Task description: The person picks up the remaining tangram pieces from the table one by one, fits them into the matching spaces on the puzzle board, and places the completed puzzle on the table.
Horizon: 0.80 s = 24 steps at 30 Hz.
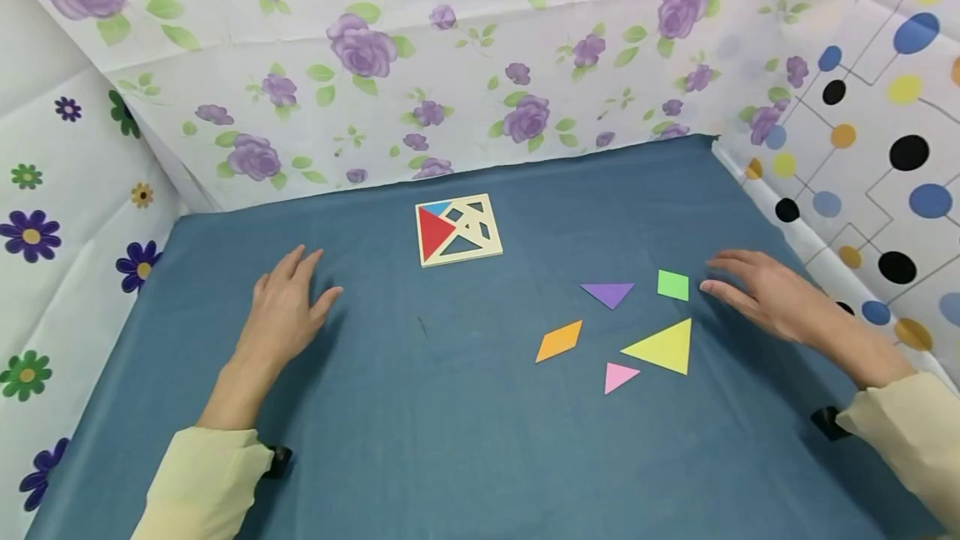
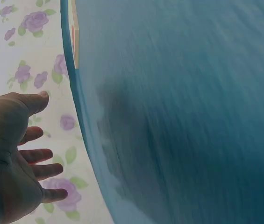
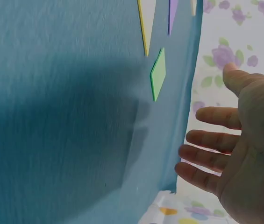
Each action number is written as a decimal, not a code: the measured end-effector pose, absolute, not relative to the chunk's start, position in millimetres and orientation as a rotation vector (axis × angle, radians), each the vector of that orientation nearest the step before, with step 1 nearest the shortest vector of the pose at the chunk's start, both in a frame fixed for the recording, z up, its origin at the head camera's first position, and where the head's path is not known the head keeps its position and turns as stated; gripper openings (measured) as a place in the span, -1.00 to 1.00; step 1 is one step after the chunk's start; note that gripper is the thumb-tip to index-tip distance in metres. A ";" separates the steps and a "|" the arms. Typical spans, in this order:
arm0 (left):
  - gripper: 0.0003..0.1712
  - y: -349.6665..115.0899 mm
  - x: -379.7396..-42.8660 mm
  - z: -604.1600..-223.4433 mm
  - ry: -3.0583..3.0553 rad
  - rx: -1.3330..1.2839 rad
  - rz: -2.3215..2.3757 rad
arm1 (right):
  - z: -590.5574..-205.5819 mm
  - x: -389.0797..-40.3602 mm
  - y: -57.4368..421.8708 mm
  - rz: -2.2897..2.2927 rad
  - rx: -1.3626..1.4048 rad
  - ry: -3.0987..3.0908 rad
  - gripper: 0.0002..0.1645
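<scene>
My left hand [image 1: 281, 311] hovers over the left side of the table, fingers extended and holding nothing. On the right, my right hand [image 1: 772, 294] is also spread above the cloth, nearest the green square [image 1: 672, 285]. Left of that hand lie a yellow triangle [image 1: 667, 346], a purple triangle [image 1: 609, 294], an orange parallelogram [image 1: 559, 342] and a small pink triangle [image 1: 620, 377], all flat and apart. A square tangram frame [image 1: 468, 256] sits toward the back middle. Inside it are a red triangle [image 1: 433, 233] and a blue triangle [image 1: 435, 208]; its other cutouts show the cloth.
A blue cloth [image 1: 420, 440] covers the table. Floral sheeting [image 1: 450, 48] rises behind its back edge. More patterned sheets stand at the left [image 1: 75, 273] and right [image 1: 862, 132] sides.
</scene>
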<state>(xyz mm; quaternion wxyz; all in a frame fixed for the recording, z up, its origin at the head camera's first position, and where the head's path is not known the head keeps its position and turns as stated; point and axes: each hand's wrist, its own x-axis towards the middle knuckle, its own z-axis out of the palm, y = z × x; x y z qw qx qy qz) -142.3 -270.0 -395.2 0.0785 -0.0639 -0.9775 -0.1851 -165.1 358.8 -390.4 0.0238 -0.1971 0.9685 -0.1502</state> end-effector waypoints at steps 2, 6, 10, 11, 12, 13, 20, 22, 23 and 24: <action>-0.25 -265.0 -145.6 -395.7 -2.917 -0.202 -0.558 | -391.7 -160.0 355.7 -0.472 -0.642 3.011 -0.38; -0.29 -258.6 -151.9 -396.0 -2.894 -0.200 -0.585 | -394.8 -151.9 349.4 -0.483 -0.720 3.036 -0.48; -0.36 -252.5 -160.0 -394.2 -2.878 -0.160 -0.635 | -396.5 -147.0 344.6 -0.472 -0.769 3.031 -0.54; -0.36 -250.2 -162.1 -393.4 -2.878 -0.148 -0.648 | -397.0 -145.9 343.8 -0.465 -0.775 3.026 -0.54; -0.37 -247.5 -164.8 -393.4 -2.881 -0.133 -0.663 | -397.3 -144.7 343.0 -0.457 -0.778 3.022 -0.54; -0.37 -244.4 -167.4 -393.4 -2.888 -0.118 -0.678 | -397.6 -143.4 342.5 -0.450 -0.781 3.016 -0.54; -0.41 -220.5 -188.4 -397.0 -2.901 -0.076 -0.724 | -400.3 -137.3 340.3 -0.438 -0.862 3.012 -0.53; -0.42 -216.9 -193.8 -397.6 -2.903 -0.069 -0.738 | -401.4 -136.0 338.5 -0.446 -0.857 3.000 -0.52; -0.43 -215.9 -196.7 -398.3 -2.904 -0.062 -0.743 | -402.0 -135.5 337.4 -0.449 -0.855 2.994 -0.52; -0.43 -214.8 -199.4 -398.7 -2.908 -0.056 -0.747 | -402.8 -135.0 336.2 -0.449 -0.855 2.989 -0.52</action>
